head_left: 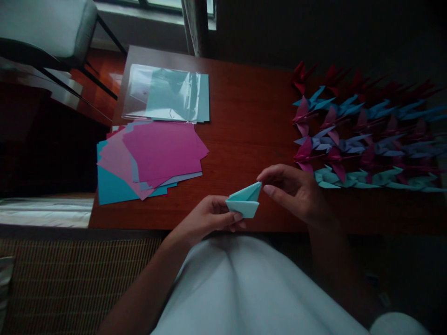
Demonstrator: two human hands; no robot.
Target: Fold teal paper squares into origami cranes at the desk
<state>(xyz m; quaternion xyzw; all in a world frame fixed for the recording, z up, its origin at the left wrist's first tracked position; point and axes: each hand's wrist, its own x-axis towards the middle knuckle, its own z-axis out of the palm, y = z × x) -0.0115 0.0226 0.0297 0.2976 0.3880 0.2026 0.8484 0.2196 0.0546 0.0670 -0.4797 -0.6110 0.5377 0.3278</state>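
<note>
"Cloth (251, 288), white and softly creased, comes nearest, at six o'clock. What lies just past it?"

"A mint folded paper (242, 209), roughly boat-shaped, crisp along its edges, with one point rising toward one o'clock. It is held up over the near edge of the wooden tabletop (244, 116). The left hand (216, 216) grips it from nine o'clock, thumb laid along the lower flap."

"And the right hand (295, 190)?"

"Toward three o'clock, loosely curled, thumb and forefinger parted beside the raised point. The light is dim, so I can't tell whether the forefinger touches it."

"Which stage would you call that?"

"Mid-fold, I'd judge, since the flaps stand apart. A neat next move calls for a firm left grip and a light right pinch, pressing the crease without crushing the tip."

"Farther out?"

"At ten o'clock, flat coloured sheets (164, 149) fan out, smooth and square-cornered, in pink, magenta, lilac and blue. At two o'clock, sharp-winged paper birds (326, 177) line up in rows, mint nearest, red farthest."

"Beyond the sheets?"

"A glossy, wrinkled clear packet (171, 95) at eleven o'clock, with pale blue-green paper inside, then a hanging curtain (195, 28) near twelve."
</note>
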